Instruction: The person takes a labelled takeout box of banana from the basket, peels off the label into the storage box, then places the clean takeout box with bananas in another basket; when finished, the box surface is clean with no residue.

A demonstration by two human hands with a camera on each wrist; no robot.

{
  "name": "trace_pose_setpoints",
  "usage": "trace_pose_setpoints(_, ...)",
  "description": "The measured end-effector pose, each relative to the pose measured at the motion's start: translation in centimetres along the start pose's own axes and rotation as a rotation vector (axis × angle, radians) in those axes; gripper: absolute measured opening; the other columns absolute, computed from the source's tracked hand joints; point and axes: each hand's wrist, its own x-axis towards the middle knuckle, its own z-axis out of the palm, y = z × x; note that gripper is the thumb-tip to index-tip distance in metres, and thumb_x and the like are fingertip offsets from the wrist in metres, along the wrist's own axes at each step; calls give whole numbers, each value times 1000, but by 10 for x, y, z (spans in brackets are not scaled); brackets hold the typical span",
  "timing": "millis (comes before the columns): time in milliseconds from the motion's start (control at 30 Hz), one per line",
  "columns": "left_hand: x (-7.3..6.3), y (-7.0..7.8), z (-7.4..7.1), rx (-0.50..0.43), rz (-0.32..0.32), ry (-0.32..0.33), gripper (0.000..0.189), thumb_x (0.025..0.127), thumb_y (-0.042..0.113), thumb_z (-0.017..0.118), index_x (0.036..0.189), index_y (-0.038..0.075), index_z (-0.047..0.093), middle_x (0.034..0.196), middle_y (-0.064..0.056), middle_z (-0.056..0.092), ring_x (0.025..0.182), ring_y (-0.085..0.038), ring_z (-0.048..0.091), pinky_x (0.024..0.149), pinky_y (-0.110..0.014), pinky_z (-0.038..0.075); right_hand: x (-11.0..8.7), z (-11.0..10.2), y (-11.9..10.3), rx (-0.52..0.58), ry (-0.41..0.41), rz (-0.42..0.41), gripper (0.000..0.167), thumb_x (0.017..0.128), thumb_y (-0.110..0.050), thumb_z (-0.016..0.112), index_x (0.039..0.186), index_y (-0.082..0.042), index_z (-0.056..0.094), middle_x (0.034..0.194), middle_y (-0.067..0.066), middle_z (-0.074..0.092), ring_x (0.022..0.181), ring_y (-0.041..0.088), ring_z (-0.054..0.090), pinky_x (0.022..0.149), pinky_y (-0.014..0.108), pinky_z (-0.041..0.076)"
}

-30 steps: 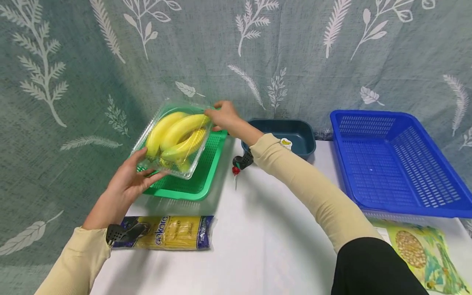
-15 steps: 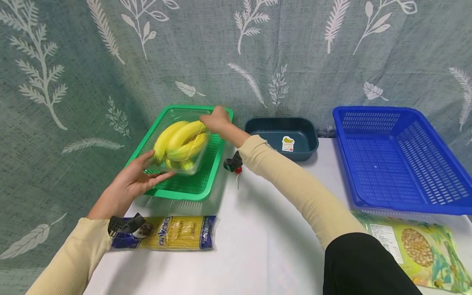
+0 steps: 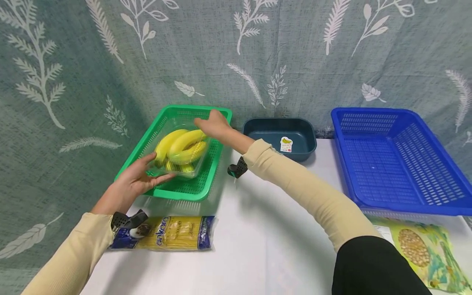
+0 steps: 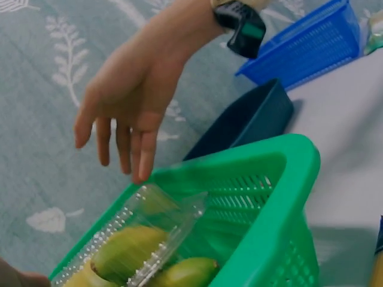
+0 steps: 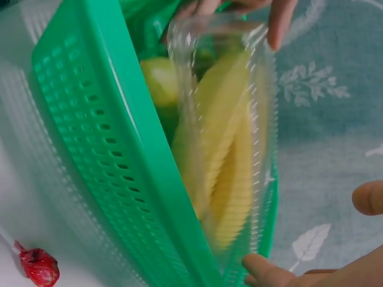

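A clear plastic container (image 3: pixel 189 173) of yellow bananas (image 3: pixel 183 149) sits tilted inside the green basket (image 3: pixel 191 195). My left hand (image 3: pixel 134 176) grips its near-left edge, thumb above and fingers beneath. In the right wrist view, the left fingertips (image 5: pixel 280 24) show at the container's far end. My right hand (image 3: pixel 215 125) is over the basket's back right, beside the container. The left wrist view shows this right hand (image 4: pixel 134 98) with straight fingers pointing down, fingertips right at the container's edge. Its thumb stands apart from the container in the right wrist view.
A dark teal tub (image 3: pixel 254 131) with a banana sticker stands right of the basket. A blue basket (image 3: pixel 354 180) is farther right, with a green-yellow bag (image 3: pixel 431 254) in front. A spaghetti pack (image 3: pixel 177 233) lies at front left. A red lollipop (image 5: pixel 39 266) lies near the green basket.
The banana container has moved down from above the green basket into it, both hands following. The right hand's fingers held its far corner earlier and now are straight beside it.
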Motion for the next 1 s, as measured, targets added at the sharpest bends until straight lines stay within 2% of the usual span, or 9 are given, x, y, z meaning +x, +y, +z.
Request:
trace_pose_setpoints(67,2,1,0,-2,-7,17,85,104,31,48,151,52,-20,155,8,-37,151,-30,0,101,-46,48,-5,-1,-1,3,-10,-10,69,105,-37,51,156,-2,23,153,13,35,116,21,52,92,35,47)
trace_pose_setpoints(167,4,2,1,33,-14,33,85,105,32,45,149,51,-25,155,7,-37,151,-31,-2,102,-45,47,-12,-2,0,-20,-20,-25,71,104,-40,51,158,-3,21,161,11,27,132,24,46,100,38,46)
trace_pose_setpoints(333,7,2,6,134,-17,41,86,105,38,43,146,50,-31,156,1,-38,151,-28,-9,104,-42,46,-35,-12,2,-57,-30,-58,68,103,-43,53,156,-6,29,158,9,34,134,23,45,101,37,46)
trace_pose_setpoints(567,-3,4,8,73,4,23,83,102,48,43,137,64,-31,150,3,-48,145,-25,-29,117,-48,25,-91,-37,-1,-90,-67,-154,64,103,-40,55,155,-11,34,156,7,38,140,21,40,105,35,44)
trace_pose_setpoints(667,-12,3,9,49,10,-8,85,102,49,43,133,64,-36,149,4,-50,142,-24,-34,120,-49,15,-116,-52,4,-55,-80,-173,63,103,-37,56,155,-10,33,156,6,38,138,21,43,106,35,44)
trace_pose_setpoints(767,-24,1,10,68,24,-80,91,102,48,44,129,60,-42,146,3,-52,140,-24,-36,121,-49,8,-138,-66,13,-5,-88,-188,63,103,-35,57,155,-9,33,157,6,37,136,20,46,106,37,45)
trace_pose_setpoints(867,-39,-3,13,197,86,-176,96,103,46,45,135,48,-45,150,-3,-48,144,-30,-30,121,-48,9,-157,-81,24,10,-83,-192,64,102,-37,57,156,-12,32,157,4,35,138,20,43,107,40,44)
trace_pose_setpoints(933,-49,-9,16,383,192,-232,95,104,45,45,144,36,-41,157,-10,-38,148,-35,-19,120,-47,17,-168,-91,32,-21,-60,-206,64,103,-39,57,156,-14,32,158,2,33,141,20,40,109,42,42)
trace_pose_setpoints(1000,-57,-18,21,606,344,-273,88,105,43,45,156,24,-25,163,-17,-19,150,-40,-4,117,-42,31,-178,-102,41,-48,-29,-221,63,103,-40,55,157,-16,31,159,3,33,143,21,36,111,45,39)
